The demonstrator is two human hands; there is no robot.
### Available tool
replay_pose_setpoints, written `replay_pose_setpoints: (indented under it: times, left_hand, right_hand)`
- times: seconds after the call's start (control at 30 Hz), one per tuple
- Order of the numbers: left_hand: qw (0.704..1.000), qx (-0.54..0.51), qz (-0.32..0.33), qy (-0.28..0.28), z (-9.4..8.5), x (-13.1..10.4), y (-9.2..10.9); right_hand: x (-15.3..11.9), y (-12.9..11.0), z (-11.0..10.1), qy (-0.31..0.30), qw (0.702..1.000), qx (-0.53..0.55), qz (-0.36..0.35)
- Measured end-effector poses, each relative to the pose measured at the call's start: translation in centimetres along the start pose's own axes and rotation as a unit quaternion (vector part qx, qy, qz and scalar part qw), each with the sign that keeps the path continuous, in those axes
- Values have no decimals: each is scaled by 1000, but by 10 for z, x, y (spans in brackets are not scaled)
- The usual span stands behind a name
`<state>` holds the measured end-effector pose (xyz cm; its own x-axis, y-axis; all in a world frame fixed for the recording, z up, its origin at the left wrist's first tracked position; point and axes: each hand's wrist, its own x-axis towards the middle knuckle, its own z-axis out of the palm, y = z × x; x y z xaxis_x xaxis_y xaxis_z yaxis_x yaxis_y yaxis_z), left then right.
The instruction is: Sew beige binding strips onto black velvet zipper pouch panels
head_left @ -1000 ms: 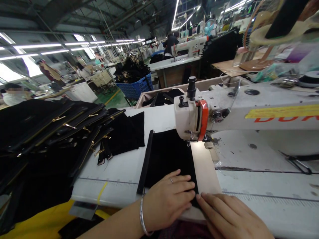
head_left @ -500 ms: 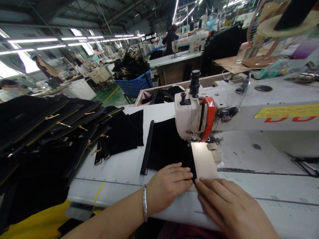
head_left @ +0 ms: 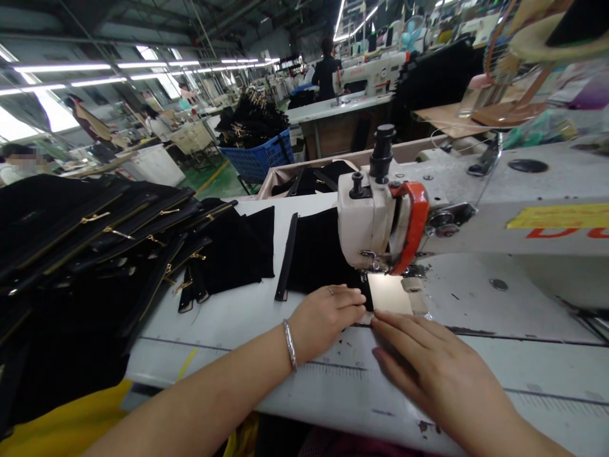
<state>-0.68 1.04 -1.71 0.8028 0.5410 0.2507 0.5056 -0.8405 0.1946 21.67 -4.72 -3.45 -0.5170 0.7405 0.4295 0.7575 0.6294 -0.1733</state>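
A black fabric piece lies flat on the white sewing table, its right edge under the head of a sewing machine. Along its left side runs a dark strip. My left hand, with a ring and a silver bracelet, rests on the near right corner of the fabric, fingers stretched out. Beside it, my right hand lies flat with fingers extended, its fingertips at the near edge of a pale piece along the black fabric. The needle area is partly hidden behind the machine head.
A heap of black pieces with gold zippers covers the table's left side. Beyond the table stand a blue crate of similar pieces and another sewing machine, near a person in dark clothes. A printed ruler runs along the front.
Both hands have moved forward, away from me, with the black fabric and pale piece, which have slid farther under the machine head. The view has shifted slightly.
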Motion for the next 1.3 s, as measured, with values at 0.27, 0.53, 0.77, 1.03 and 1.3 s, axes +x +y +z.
replay_pose_setpoints:
  times: [0.27,0.53,0.77,1.03,1.3]
  left_hand:
    - [1000,6,-23,4,1,18,-21]
    - [998,2,-60,21,7,31,-38]
    - [996,7,-81,29,8,32,-38]
    - [993,-3,-109,34,7,33,-38]
    - [991,-19,-120,54,9,32,-37]
  right_hand:
    - [18,15,6,-27,999,-22,-1]
    - [33,23,13,-49,998,-30,12]
    - [33,23,16,-45,998,-33,15]
    - [35,22,17,-49,998,-35,30]
    - [35,21,18,-48,998,-6,33]
